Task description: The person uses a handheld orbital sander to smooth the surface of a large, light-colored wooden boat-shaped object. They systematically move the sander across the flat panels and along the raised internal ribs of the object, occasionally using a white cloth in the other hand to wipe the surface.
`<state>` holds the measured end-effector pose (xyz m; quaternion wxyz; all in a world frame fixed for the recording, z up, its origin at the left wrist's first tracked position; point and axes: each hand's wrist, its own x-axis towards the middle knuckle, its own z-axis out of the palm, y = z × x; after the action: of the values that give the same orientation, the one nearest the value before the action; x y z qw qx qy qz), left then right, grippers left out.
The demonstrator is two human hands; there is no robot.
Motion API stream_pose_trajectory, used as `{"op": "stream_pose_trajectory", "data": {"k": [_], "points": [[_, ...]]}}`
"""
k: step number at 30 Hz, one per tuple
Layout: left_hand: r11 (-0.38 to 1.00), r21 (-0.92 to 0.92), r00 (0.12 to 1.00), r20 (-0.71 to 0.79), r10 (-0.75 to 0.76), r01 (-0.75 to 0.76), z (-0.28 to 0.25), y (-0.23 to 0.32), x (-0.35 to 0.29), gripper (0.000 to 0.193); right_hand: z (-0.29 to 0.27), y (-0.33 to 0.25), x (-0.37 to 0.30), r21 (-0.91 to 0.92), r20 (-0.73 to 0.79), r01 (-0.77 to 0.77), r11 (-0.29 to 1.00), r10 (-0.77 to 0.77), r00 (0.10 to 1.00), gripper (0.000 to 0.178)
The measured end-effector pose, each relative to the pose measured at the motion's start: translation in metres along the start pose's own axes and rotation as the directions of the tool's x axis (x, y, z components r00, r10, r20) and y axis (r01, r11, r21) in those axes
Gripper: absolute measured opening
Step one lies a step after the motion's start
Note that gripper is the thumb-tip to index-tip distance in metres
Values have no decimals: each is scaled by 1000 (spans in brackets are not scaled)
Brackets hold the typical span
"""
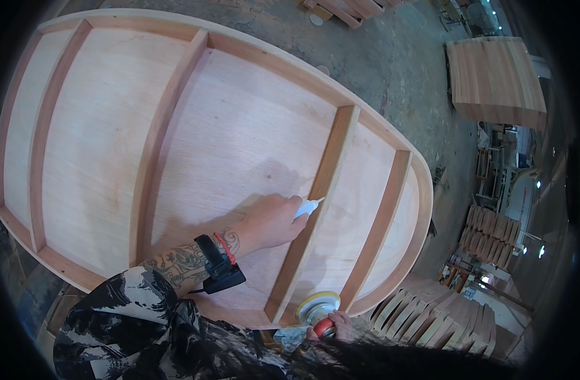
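Note:
My left hand (272, 220) is closed round a small pale-blue squeeze bottle with a pointed white nozzle (310, 207). Its tip is at the upper edge of a wooden crosspiece (333, 152); whether they touch, I cannot tell. This crosspiece is one of several inside a large, shallow wooden frame (268, 59) with rounded ends and a thin plywood panel (252, 133) behind. At the lower edge, my right hand (342, 325) grips a red-bodied disc sander (324, 326). The sander's round, yellow-edged pad (319, 301) is tilted up beside the frame's near rim.
To the right, a block of wooden boards (495, 79) stands on the concrete floor (391, 69). Curved wooden pieces (435, 320) are stacked at the lower right, close to the frame. Another stack of slats (490, 234) and shelving lie farther off.

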<state>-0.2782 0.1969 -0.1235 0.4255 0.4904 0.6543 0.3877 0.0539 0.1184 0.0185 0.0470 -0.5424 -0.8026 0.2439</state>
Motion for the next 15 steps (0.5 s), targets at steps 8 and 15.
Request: {"op": "stream_pose_trajectory", "data": {"k": [8,15], "points": [[1000,-5,1000,-5,2,-3,-2,0,-1,34,1,-3,-1,5,-11,-14,1000,14,1000,62],[998,-41,998,33,-47,48,-5,3,-1,35,0,-4,-2,4,-9,-13,1000,13,1000,62]]}}
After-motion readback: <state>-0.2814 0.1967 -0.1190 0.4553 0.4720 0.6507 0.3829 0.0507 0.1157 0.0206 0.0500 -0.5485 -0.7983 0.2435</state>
